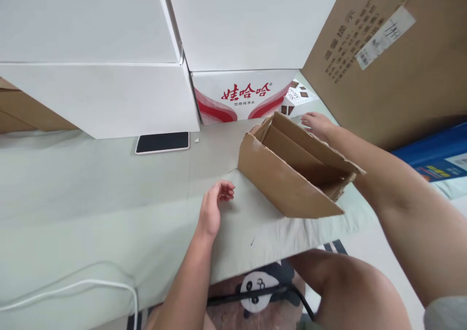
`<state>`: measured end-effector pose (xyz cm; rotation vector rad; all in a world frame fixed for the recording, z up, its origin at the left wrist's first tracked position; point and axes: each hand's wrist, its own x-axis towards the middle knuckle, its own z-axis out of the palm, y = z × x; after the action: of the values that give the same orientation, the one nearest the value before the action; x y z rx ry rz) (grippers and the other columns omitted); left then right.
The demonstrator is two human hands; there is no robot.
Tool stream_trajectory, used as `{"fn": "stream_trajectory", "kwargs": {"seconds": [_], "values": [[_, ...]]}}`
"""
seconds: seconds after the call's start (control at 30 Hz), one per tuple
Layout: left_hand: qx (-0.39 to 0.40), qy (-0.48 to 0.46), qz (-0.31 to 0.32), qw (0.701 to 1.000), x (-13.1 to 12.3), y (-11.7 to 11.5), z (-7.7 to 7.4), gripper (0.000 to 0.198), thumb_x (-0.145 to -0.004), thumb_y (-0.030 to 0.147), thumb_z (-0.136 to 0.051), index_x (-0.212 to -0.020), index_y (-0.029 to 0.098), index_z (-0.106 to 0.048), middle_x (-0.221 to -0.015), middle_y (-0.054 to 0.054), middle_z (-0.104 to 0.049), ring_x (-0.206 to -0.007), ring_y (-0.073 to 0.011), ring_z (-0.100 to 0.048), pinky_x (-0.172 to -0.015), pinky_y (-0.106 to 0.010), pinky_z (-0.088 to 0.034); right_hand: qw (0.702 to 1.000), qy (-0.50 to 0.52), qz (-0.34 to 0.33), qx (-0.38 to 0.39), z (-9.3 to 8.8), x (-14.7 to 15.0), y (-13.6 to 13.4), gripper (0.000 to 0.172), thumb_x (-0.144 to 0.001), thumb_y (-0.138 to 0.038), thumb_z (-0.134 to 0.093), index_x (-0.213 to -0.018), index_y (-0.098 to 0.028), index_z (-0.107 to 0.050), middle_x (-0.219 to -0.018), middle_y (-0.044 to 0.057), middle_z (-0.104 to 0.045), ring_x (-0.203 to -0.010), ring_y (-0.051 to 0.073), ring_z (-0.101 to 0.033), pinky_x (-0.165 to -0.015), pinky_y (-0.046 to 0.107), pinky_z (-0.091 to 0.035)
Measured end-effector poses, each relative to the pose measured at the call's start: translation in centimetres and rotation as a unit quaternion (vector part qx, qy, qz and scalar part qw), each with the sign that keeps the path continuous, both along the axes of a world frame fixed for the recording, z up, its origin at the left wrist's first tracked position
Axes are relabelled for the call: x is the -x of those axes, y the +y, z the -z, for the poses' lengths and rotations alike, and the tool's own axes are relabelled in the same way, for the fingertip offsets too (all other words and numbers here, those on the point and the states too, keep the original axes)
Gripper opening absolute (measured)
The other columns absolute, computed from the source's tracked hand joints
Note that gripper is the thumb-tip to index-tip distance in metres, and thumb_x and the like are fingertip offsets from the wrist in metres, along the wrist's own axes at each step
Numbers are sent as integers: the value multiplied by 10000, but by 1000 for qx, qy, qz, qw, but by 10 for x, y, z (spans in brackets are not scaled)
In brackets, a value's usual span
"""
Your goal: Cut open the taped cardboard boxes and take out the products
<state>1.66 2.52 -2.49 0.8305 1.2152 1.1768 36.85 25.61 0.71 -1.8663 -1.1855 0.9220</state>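
An open-topped brown cardboard box, its upper edges torn and rough, stands at an angle on the pale cloth-covered table. My left hand is to the left of the box, apart from it, fingers loosely curled with a gap to the thumb and nothing between them. Beyond the box's far right side is my right hand, its fingers extended and partly spread near the upper edge. Whether its fingertips touch the cardboard I cannot tell. The inside of the box is shadowed, and no contents show.
A phone lies near white boxes at the back. Beside them are a red-and-white box and a small white box. A large brown carton leans at right above a blue package. A white cable crosses the lower left.
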Motion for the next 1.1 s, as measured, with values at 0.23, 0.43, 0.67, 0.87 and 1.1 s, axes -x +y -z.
{"fn": "stream_trajectory", "kwargs": {"seconds": [0.23, 0.43, 0.67, 0.87, 1.1], "values": [[-35, -8, -21, 999, 6, -14, -11, 497, -815, 655, -470, -795, 200, -667, -805, -70, -654, -755, -192, -596, -699, -321, -474, 999, 35, 22, -14, -75, 25, -122, 137, -974, -363, -609, -972, -239, -666, -1155, 57, -694, -930, 154, -658, -682, 245, -530], [-49, 3, -23, 999, 18, -32, -15, 439, -787, 602, -484, -775, 199, -658, -778, -63, -645, -725, -180, -588, -681, -308, -467, 982, -170, -70, 39, -109, 43, -219, 416, -762, -486, -786, -1075, -241, -661, -959, 49, -676, -826, 181, -593, -589, 249, -422], [-73, 10, -17, 997, 27, -43, -17, 407, -807, 576, -503, -771, 202, -661, -775, -48, -631, -701, -168, -578, -674, -306, -452, 985, -88, 53, 137, -113, 38, -258, 265, -758, -253, -806, -936, -213, -614, -638, -21, -557, -462, 78, -399, -359, 179, -228], [-82, 13, -10, 996, 27, -45, -20, 388, -843, 542, -479, -775, 206, -660, -772, -51, -646, -697, -172, -587, -677, -310, -462, 975, 145, 133, 102, -104, 46, -274, 117, -815, -72, -544, -788, -179, -582, -640, 47, -641, -517, 112, -617, -470, 172, -516], [-88, -1, -11, 996, 27, -42, -18, 385, -861, 530, -476, -772, 207, -665, -772, -52, -650, -696, -168, -591, -670, -306, -470, 935, 234, 237, -123, -117, 44, -263, 256, -731, -20, -428, -862, -209, -539, -629, -18, -577, -472, 82, -575, -459, 136, -464]]}}
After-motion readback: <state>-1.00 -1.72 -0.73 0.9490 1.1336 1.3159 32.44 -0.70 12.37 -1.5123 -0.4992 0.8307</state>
